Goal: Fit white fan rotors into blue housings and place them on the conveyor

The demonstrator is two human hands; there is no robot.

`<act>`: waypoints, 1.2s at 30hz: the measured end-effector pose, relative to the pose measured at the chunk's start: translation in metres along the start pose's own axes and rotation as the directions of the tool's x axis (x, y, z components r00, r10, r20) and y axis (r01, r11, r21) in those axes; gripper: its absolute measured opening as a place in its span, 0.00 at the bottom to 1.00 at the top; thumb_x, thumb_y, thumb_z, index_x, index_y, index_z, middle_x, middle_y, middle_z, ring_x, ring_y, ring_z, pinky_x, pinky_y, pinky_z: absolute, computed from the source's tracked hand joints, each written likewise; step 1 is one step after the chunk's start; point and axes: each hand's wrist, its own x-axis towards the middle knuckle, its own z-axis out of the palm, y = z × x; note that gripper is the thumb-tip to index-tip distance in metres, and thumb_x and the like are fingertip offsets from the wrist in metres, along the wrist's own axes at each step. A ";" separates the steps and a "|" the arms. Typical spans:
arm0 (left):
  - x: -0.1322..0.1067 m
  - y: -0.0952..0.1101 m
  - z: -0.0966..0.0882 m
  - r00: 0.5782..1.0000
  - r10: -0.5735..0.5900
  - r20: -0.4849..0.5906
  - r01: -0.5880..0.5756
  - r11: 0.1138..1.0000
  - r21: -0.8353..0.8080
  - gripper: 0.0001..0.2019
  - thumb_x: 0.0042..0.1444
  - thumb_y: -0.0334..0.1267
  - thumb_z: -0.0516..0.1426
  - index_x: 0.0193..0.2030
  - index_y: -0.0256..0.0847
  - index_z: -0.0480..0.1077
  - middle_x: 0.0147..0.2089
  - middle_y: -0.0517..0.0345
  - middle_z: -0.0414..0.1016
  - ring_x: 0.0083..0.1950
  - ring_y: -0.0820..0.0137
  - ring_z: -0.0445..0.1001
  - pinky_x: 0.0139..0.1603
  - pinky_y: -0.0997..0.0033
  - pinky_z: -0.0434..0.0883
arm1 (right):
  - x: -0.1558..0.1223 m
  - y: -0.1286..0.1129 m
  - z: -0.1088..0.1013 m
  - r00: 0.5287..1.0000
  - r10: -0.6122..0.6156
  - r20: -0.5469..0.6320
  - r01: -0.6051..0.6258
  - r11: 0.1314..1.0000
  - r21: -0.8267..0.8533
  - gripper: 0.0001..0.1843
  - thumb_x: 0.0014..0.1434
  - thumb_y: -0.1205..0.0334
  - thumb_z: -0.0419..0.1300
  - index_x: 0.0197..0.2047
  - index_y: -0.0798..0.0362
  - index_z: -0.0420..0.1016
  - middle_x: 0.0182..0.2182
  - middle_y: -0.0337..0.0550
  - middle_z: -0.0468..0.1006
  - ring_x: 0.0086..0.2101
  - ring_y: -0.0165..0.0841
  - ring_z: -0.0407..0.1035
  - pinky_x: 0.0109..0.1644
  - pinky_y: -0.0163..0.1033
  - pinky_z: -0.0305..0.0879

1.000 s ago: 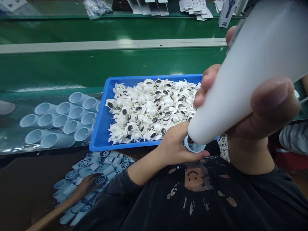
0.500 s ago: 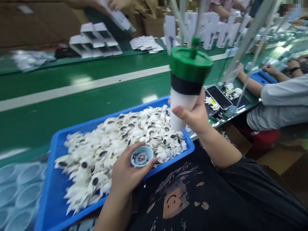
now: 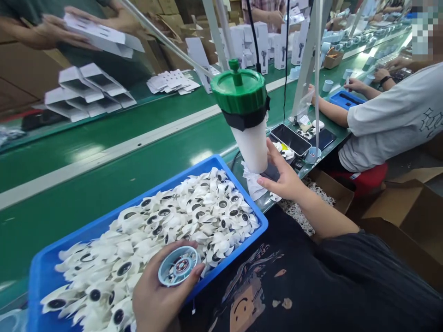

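Note:
My left hand (image 3: 162,286) is closed around a light blue round fan housing (image 3: 166,269) with spokes and a small motor in its centre. A thin wire with a white plug hangs below that hand. Beyond my right hand (image 3: 285,177) is a white tapered container (image 3: 251,145) with a black band and a green lid with a knob. The right hand's thumb and fingers are spread beside its lower end; I cannot tell whether they touch it. In front of me, a blue tray (image 3: 265,224) is heaped with white fan blades (image 3: 194,207) with dark hubs.
A phone (image 3: 291,139) and loose parts lie on the bench at right. An open cardboard box (image 3: 341,189) stands below. A co-worker in a grey shirt (image 3: 398,120) sits at right. Across the green belt (image 3: 114,203), another person's hands hold a white box (image 3: 100,34). Metal poles rise between.
My right hand has loosened its grip on the white container, and its fingers are now apart. The view has shifted, so the tray sits lower. The left hand still holds the fan housing.

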 end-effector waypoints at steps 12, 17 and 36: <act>-0.001 0.012 0.005 0.982 -0.187 -0.006 0.185 0.975 -0.121 0.24 0.40 0.54 0.68 0.42 0.45 0.74 0.36 0.57 0.81 0.40 0.58 0.80 0.45 0.63 0.76 | -0.048 0.052 -0.049 0.818 0.494 -0.293 -0.574 0.681 -0.455 0.08 0.58 0.61 0.61 0.40 0.54 0.77 0.30 0.40 0.74 0.31 0.33 0.68 0.40 0.42 0.67; -0.001 0.019 0.004 0.976 -0.219 -0.007 0.218 0.972 -0.090 0.24 0.41 0.53 0.68 0.42 0.45 0.73 0.36 0.57 0.81 0.41 0.57 0.79 0.46 0.61 0.76 | -0.042 0.050 -0.040 0.784 0.571 -0.243 -0.598 0.591 -0.542 0.09 0.63 0.57 0.61 0.40 0.55 0.75 0.32 0.39 0.74 0.35 0.31 0.70 0.44 0.42 0.68; 0.001 0.013 -0.002 0.983 -0.168 0.077 0.175 0.979 -0.102 0.22 0.41 0.49 0.69 0.42 0.45 0.74 0.36 0.57 0.82 0.39 0.59 0.81 0.42 0.65 0.78 | -0.040 0.058 -0.040 0.809 0.554 -0.196 -0.543 0.578 -0.609 0.12 0.66 0.55 0.59 0.41 0.56 0.74 0.35 0.40 0.75 0.38 0.32 0.71 0.47 0.43 0.71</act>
